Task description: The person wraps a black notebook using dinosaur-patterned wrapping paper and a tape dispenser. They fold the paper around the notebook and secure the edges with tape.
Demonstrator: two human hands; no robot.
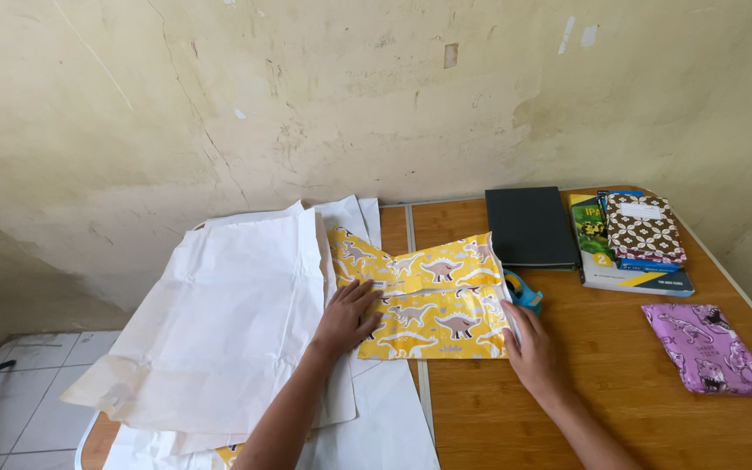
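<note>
Pressing yellow wrapped parcel (pixel 428 300) between left hand (pixel 347 315), right hand (pixel 533 348)

A flat rectangular parcel wrapped in yellow paper printed with grey and white dinosaurs (pixel 433 305) lies near the middle of the wooden table, its long side running left to right, with its left part resting on loose white sheets and its right part over bare wood. One flap of the yellow wrapping is folded over the top face, and its edge runs left to right across the middle, while a further stretch of the same paper rises from the far left corner. A small blue tape dispenser (pixel 526 292) sits just beside the parcel's right edge, partly hidden.
</note>
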